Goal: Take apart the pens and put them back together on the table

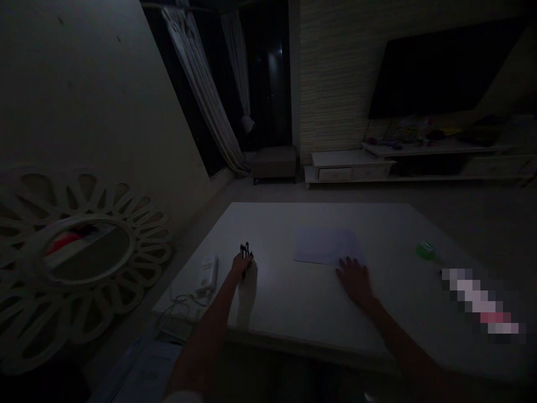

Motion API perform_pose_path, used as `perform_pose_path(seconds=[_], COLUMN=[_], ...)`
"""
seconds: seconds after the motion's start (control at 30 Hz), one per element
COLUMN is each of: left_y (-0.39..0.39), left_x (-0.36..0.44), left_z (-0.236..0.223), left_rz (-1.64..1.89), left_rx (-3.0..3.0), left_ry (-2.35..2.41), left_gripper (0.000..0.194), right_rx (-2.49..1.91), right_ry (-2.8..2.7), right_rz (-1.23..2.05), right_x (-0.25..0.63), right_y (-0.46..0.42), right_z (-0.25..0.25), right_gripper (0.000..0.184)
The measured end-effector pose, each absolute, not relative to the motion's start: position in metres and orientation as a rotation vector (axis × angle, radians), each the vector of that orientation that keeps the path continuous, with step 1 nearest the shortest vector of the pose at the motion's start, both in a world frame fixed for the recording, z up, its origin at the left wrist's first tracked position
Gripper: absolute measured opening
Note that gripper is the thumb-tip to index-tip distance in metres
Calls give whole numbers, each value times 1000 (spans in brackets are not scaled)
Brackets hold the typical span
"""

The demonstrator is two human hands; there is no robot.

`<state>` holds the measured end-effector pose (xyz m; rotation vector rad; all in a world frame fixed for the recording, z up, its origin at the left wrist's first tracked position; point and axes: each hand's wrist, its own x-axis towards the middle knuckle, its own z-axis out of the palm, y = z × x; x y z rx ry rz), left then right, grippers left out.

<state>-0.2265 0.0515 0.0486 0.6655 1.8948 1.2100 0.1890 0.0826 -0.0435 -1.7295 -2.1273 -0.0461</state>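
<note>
My left hand point(240, 265) is closed around a small black object point(244, 248) with thin upright parts sticking out above the fingers. The room is too dark to tell its kind. It is held over the left part of the white table point(277, 302), casting a shadow there. My right hand point(354, 281) lies flat with its fingers spread, the fingertips at the near right corner of a pale lilac sheet of paper point(325, 245). The sheet lies flat on the table, between the two hands and slightly beyond them.
A white power strip point(207, 274) with a cable point(180, 305) lies at the table's left edge. Toward the right are a green round item point(425, 251) and a blurred-out pixelated patch. A mirror with a looped frame point(138, 240) stands at the left.
</note>
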Motion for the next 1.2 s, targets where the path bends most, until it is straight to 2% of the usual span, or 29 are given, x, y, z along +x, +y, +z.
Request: perform_pose_path(seconds=[0.17,0.37,0.57,0.67,0.83,1.07,1.2], left_y=[67,74,76,76,57,3,-7], left_x=[-219,-203,-205,-207,-212,-200,-183], left_z=[47,29,30,34,36,39,47], left_rz=[972,462,373,335,308,341,327], left_rx=[882,1381,1328,1304,1394,1664,1747], left_ry=[2327,2897,2846,2782,2717,2757,2739], left_gripper=[47,69,100,106,101,63,36], right_rx=[-1824,-1813,-1811,-1821,-1812,-1713,-1625], right_ry=[-2210,-2226,-2210,-2208,-2197,-2114,-2048], right_rz=[-144,-181,-181,-166,-129,-86,-89], right_x=[191,187,187,187,187,188,191], right_y=[108,116,113,113,112,113,111], right_z=[-46,-45,-44,-43,-43,-44,-40], right_gripper=[57,55,55,55,55,57,52])
